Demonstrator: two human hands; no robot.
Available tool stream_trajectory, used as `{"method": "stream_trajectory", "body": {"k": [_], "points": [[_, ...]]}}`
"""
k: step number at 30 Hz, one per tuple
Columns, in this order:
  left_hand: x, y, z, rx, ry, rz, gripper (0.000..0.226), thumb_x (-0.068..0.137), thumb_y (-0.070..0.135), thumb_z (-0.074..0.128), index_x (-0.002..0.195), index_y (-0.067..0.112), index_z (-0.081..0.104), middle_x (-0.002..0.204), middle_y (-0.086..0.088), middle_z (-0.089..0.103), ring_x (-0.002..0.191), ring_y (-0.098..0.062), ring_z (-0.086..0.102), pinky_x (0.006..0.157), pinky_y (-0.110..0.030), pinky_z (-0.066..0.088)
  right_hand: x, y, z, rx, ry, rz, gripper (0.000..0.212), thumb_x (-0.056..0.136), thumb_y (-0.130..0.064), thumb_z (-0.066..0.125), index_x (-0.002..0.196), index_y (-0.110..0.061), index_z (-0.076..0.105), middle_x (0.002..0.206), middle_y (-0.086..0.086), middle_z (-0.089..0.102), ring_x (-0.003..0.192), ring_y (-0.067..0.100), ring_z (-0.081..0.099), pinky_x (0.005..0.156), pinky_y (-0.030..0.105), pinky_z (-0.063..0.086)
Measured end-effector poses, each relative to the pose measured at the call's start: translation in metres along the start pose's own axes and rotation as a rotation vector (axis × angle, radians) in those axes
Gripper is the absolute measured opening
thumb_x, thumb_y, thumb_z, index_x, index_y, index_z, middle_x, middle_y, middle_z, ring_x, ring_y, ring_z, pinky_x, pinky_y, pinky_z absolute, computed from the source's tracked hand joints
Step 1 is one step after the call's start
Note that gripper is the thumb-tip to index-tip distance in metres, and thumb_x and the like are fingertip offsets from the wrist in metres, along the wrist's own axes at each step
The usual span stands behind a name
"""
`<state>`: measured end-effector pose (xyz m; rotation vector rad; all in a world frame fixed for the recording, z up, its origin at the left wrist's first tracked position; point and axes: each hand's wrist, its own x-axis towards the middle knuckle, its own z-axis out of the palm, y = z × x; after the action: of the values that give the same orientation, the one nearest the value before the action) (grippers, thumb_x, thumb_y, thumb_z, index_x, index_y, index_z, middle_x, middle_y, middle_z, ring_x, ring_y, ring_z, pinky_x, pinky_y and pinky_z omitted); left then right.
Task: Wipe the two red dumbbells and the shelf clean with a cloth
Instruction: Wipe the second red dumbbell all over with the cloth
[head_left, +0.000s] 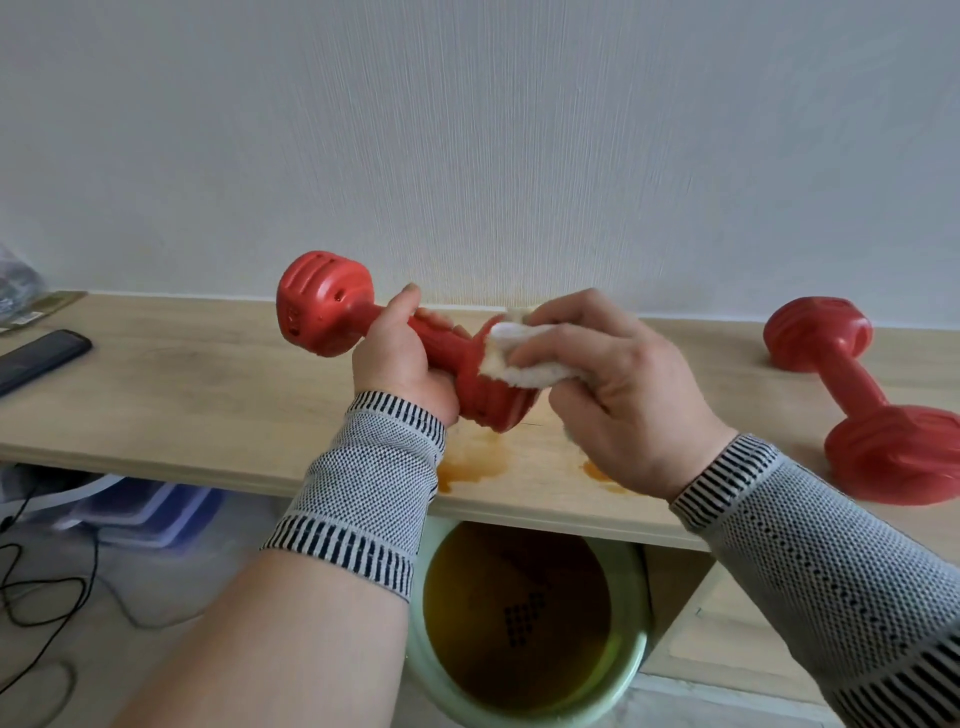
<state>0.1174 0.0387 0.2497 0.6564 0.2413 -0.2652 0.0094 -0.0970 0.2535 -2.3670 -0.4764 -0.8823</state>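
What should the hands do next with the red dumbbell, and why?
Probably rub the white folded cloth round the near head of the held red plastic dumbbell. The right hand pinches the cloth against that head, while the left hand grips the handle above the wooden shelf. The far head looks untouched by the cloth.

A green bucket (535, 691) (brownish liquid inside), a black remote (41, 358), floor cables (47, 613).
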Motion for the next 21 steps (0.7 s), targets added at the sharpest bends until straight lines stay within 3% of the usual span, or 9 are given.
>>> {"method": "stream_trajectory", "body": {"k": [4,8,11,16,19,21], "points": [[-0.001,-0.006,0.003,0.047,0.040,0.014,0.031,0.092,0.020,0.061,0.067,0.015,0.044,0.052,0.001,0.046,0.041,-0.013,0.046,0.056,-0.028,0.051,0.001,0.009,-0.002,-0.009,0.029,0.102,0.037,0.075,-0.023,0.038,0.098,-0.019,0.067,0.103,-0.005,0.057,0.078,0.014,0.057,0.065,0.030,0.049],[0.006,-0.006,-0.002,0.146,0.090,0.015,0.035,0.092,0.025,0.059,0.062,0.013,0.044,0.060,-0.004,0.047,0.053,-0.019,0.049,0.070,-0.034,0.049,-0.003,-0.002,0.005,-0.100,-0.065,-0.042,0.032,0.079,-0.020,0.040,0.092,-0.021,0.069,0.110,0.004,0.057,0.084,0.021,0.062,0.062,0.033,0.054],[0.006,-0.005,-0.001,0.151,0.106,0.015,0.035,0.091,0.022,0.058,0.061,0.012,0.043,0.063,-0.006,0.047,0.057,-0.021,0.048,0.077,-0.038,0.048,-0.004,-0.001,0.009,-0.087,-0.057,-0.030,0.032,0.079,-0.020,0.040,0.092,-0.022,0.069,0.111,0.004,0.056,0.085,0.022,0.062,0.062,0.034,0.054],[-0.004,-0.004,0.006,0.055,0.077,-0.017,0.026,0.086,0.013,0.060,0.064,0.013,0.046,0.055,0.000,0.048,0.049,-0.017,0.049,0.068,-0.030,0.048,0.004,0.018,0.005,0.069,0.026,0.319,0.027,0.085,-0.009,0.047,0.101,-0.023,0.064,0.095,-0.008,0.055,0.076,0.008,0.054,0.066,0.022,0.042],[-0.008,-0.003,0.007,0.044,0.064,-0.065,0.021,0.085,0.017,0.062,0.068,0.015,0.049,0.059,0.002,0.051,0.050,-0.015,0.051,0.067,-0.029,0.051,0.004,0.023,0.001,0.233,-0.019,0.490,0.031,0.087,-0.005,0.049,0.102,-0.028,0.062,0.079,-0.010,0.060,0.066,0.002,0.054,0.059,0.020,0.045],[-0.008,-0.001,0.007,0.126,0.123,-0.061,0.019,0.084,0.030,0.067,0.082,0.014,0.056,0.074,0.000,0.059,0.063,-0.019,0.060,0.074,-0.041,0.055,0.003,0.019,0.002,0.364,-0.018,0.518,0.034,0.086,-0.001,0.049,0.100,-0.028,0.063,0.078,-0.008,0.063,0.066,0.000,0.056,0.062,0.020,0.049]]}}
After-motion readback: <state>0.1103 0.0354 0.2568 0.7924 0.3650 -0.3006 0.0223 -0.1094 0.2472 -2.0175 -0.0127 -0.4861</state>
